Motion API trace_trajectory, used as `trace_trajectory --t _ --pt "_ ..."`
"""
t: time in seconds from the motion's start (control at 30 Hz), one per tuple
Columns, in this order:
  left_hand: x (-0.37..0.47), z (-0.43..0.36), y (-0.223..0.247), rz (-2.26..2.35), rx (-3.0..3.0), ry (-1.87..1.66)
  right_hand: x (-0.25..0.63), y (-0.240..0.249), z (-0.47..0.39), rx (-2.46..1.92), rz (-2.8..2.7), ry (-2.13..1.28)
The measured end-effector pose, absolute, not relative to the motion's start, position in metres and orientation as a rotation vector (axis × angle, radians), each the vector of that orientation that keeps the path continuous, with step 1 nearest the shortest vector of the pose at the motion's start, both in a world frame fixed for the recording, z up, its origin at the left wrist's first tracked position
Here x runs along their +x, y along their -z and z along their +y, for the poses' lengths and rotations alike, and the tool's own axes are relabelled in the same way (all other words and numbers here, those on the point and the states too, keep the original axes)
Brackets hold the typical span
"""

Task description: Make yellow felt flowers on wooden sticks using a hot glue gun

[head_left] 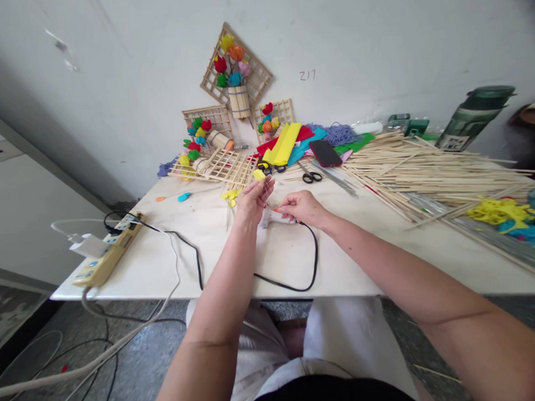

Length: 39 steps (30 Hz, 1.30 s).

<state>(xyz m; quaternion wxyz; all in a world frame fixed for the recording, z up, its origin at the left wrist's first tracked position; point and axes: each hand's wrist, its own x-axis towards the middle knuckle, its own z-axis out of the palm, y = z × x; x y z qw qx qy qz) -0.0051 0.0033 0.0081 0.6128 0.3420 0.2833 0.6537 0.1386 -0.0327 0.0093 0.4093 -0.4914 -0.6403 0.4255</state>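
My left hand [253, 201] is closed around a thin wire-like stem, with a yellow paper flower [259, 174] at its upper end. My right hand [302, 207] is beside it, with thumb and fingers pinched together. A small orange bit [277, 211] shows at those fingertips; what it belongs to is unclear. Under the hands lies a white device [280, 218] on a black cord, probably a glue gun, partly hidden. Yellow petals [231, 196] lie on the table just left of my left hand.
Behind stand bamboo lattices [261, 75] with coloured flowers. Scissors [312, 176], a phone [325, 154] and yellow paper [285, 144] lie beyond the hands. Sticks [409, 169] spread rightward near a bottle [473, 118]. A power strip [104, 260] and cords occupy the left.
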Motion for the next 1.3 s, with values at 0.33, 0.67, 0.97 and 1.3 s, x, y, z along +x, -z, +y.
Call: trace_trajectory --t 0.33,0.67,0.97,1.3 --pt "-0.005 0.005 -0.006 0.661 0.822 -1.494 0.138 -0.009 -0.034 -1.234 -1.636 -1.083" --pt "-0.005 0.005 -0.007 0.669 0.829 -1.529 0.137 -0.008 -0.034 -1.226 -1.746 -1.039" --pt "-0.019 0.008 -0.015 0.702 0.793 -1.670 0.152 -0.020 -0.035 -1.488 -2.293 -0.063" --pt "-0.031 0.011 -0.018 0.715 0.734 -1.758 0.136 -0.010 -0.044 -1.597 -2.601 0.002"
